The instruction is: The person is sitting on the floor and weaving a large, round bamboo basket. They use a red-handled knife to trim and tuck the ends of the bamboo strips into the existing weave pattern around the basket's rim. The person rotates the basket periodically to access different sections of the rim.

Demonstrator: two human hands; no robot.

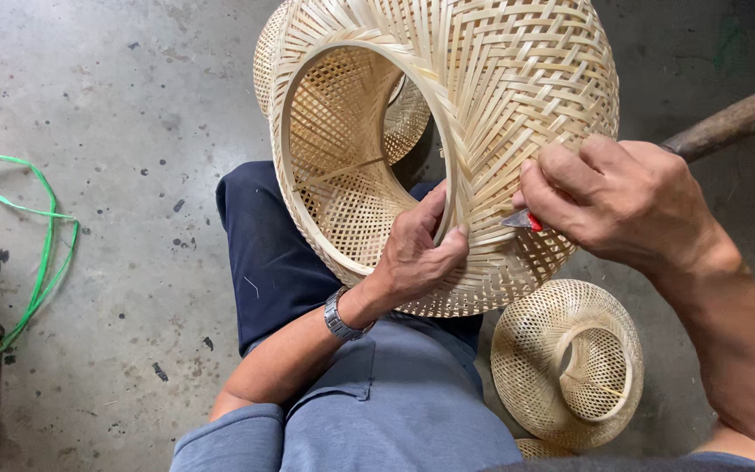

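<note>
Two hands on one big woven basket (482, 114), resting on the lap. Left hand (417, 253) fingers clamp its inner rim. Right hand (622, 201), closed around a small red-handled blade (522, 220), points it leftward into the weave just beside those fingers.

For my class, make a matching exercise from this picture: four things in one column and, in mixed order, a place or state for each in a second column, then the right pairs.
Things
1. large woven shade
2. small woven shade
3. green strap
4. red-handled cutter

Places or states
A. looped on the floor, far left
B. gripped in the right hand
C. lying on the floor by the right forearm
D. steadied at its rim by the left hand

Pairs: 1-D, 2-C, 3-A, 4-B
</note>
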